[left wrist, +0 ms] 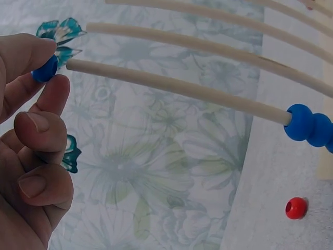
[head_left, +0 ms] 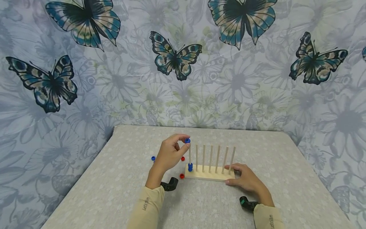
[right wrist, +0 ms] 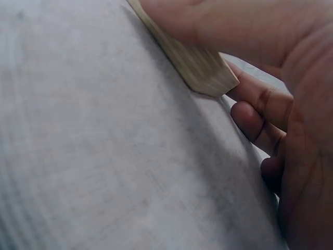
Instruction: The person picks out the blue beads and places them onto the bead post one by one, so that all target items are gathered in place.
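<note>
A blue bead (left wrist: 45,69) is pinched between the thumb and fingertips of my left hand (head_left: 171,152), right at the tip of the leftmost wooden peg (left wrist: 177,89). In the left wrist view a small gap shows between bead and peg tip. Low on that same peg sits a short stack of blue beads (head_left: 190,167). Several bare pegs (head_left: 211,159) rise from the pale wooden base (head_left: 208,174) to its right. My right hand (head_left: 246,178) grips the right end of this base, thumb along the front edge and fingers behind.
Two red beads, one behind (head_left: 183,158) and one in front (head_left: 182,176), lie left of the base. Farther left is a loose blue bead (head_left: 153,158), with another partly hidden by my left hand. A butterfly-patterned cloth (head_left: 183,95) hangs behind the table (head_left: 286,178).
</note>
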`<move>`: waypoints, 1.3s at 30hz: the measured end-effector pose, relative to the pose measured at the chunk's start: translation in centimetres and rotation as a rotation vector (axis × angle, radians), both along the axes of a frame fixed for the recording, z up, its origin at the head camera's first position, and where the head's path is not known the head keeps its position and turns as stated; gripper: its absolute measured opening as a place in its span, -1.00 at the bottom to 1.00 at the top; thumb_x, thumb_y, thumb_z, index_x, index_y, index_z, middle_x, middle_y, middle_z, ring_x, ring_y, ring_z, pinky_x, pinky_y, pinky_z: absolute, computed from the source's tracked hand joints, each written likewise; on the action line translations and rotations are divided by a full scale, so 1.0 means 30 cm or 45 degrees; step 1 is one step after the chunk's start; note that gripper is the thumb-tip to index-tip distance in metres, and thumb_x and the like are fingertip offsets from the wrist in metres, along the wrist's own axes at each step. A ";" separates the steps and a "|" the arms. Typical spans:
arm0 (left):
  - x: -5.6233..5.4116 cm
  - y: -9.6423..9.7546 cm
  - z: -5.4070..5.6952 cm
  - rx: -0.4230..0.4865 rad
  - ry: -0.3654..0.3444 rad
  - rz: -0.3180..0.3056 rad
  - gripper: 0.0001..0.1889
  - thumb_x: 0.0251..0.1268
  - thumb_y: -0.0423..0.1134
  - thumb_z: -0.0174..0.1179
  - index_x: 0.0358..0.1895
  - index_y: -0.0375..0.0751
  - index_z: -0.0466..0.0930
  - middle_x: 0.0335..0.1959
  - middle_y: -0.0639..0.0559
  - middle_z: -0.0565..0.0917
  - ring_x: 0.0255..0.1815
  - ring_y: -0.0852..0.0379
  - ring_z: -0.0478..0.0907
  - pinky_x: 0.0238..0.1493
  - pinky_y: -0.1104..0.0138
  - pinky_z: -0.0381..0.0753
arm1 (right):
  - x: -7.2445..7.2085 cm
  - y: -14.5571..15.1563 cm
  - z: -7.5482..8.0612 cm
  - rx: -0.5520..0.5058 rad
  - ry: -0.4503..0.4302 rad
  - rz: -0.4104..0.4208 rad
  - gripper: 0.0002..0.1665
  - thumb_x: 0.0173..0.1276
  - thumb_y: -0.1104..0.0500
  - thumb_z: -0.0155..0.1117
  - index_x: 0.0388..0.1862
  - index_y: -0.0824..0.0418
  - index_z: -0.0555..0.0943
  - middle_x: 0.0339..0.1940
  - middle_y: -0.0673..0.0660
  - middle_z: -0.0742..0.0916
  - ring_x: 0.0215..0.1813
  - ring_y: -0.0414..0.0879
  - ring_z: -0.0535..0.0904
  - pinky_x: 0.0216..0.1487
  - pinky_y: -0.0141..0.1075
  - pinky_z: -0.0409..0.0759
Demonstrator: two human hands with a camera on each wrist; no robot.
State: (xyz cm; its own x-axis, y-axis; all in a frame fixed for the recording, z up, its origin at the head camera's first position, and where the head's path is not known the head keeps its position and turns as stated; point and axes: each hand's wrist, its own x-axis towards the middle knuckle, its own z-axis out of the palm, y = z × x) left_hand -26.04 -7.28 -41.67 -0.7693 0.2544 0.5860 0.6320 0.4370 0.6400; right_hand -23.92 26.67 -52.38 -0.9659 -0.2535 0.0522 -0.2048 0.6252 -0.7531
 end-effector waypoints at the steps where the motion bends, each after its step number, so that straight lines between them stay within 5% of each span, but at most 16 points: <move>1: -0.001 0.005 0.000 -0.007 0.001 0.000 -0.75 0.41 -0.13 0.27 0.10 0.13 0.65 -0.14 0.20 0.65 -0.70 0.22 0.31 -0.64 0.37 0.41 | -0.004 0.003 0.001 0.002 0.000 0.004 -0.26 0.00 -0.12 0.65 0.20 -0.02 0.66 0.28 0.10 0.66 0.45 0.25 0.38 0.45 0.32 0.18; 10: -0.014 0.039 0.006 -0.027 0.017 0.013 -0.75 0.39 -0.11 0.28 0.09 0.12 0.66 -0.16 0.20 0.64 -0.70 0.24 0.33 -0.62 0.38 0.44 | -0.029 0.025 0.009 0.008 -0.019 0.017 -0.27 0.00 -0.12 0.65 0.20 -0.04 0.66 0.30 0.11 0.64 0.45 0.26 0.36 0.43 0.34 0.19; 30: -0.105 0.013 0.013 -0.075 -0.077 -0.023 -0.78 0.42 -0.06 0.25 0.07 0.15 0.67 -0.20 0.24 0.64 -0.69 0.22 0.37 -0.62 0.36 0.45 | -0.069 -0.008 0.036 -0.019 -0.035 -0.019 -0.30 0.00 -0.09 0.65 0.17 -0.01 0.67 0.26 0.10 0.67 0.44 0.25 0.38 0.45 0.31 0.18; 39: -0.072 0.024 -0.018 -0.084 -0.102 -0.018 -0.76 0.43 -0.03 0.24 0.08 0.14 0.66 -0.20 0.24 0.63 -0.71 0.23 0.45 -0.66 0.34 0.47 | -0.058 0.010 0.008 -0.007 0.000 0.002 -0.30 0.00 -0.10 0.65 0.17 -0.02 0.67 0.26 0.10 0.67 0.43 0.25 0.39 0.44 0.31 0.20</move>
State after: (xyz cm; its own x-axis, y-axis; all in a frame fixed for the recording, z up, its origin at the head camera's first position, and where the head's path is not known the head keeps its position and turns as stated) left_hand -28.18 -6.56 -42.22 -0.8091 0.3014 0.5045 0.5864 0.4713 0.6588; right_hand -25.67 26.98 -52.14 -0.9655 -0.2548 0.0539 -0.2060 0.6206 -0.7566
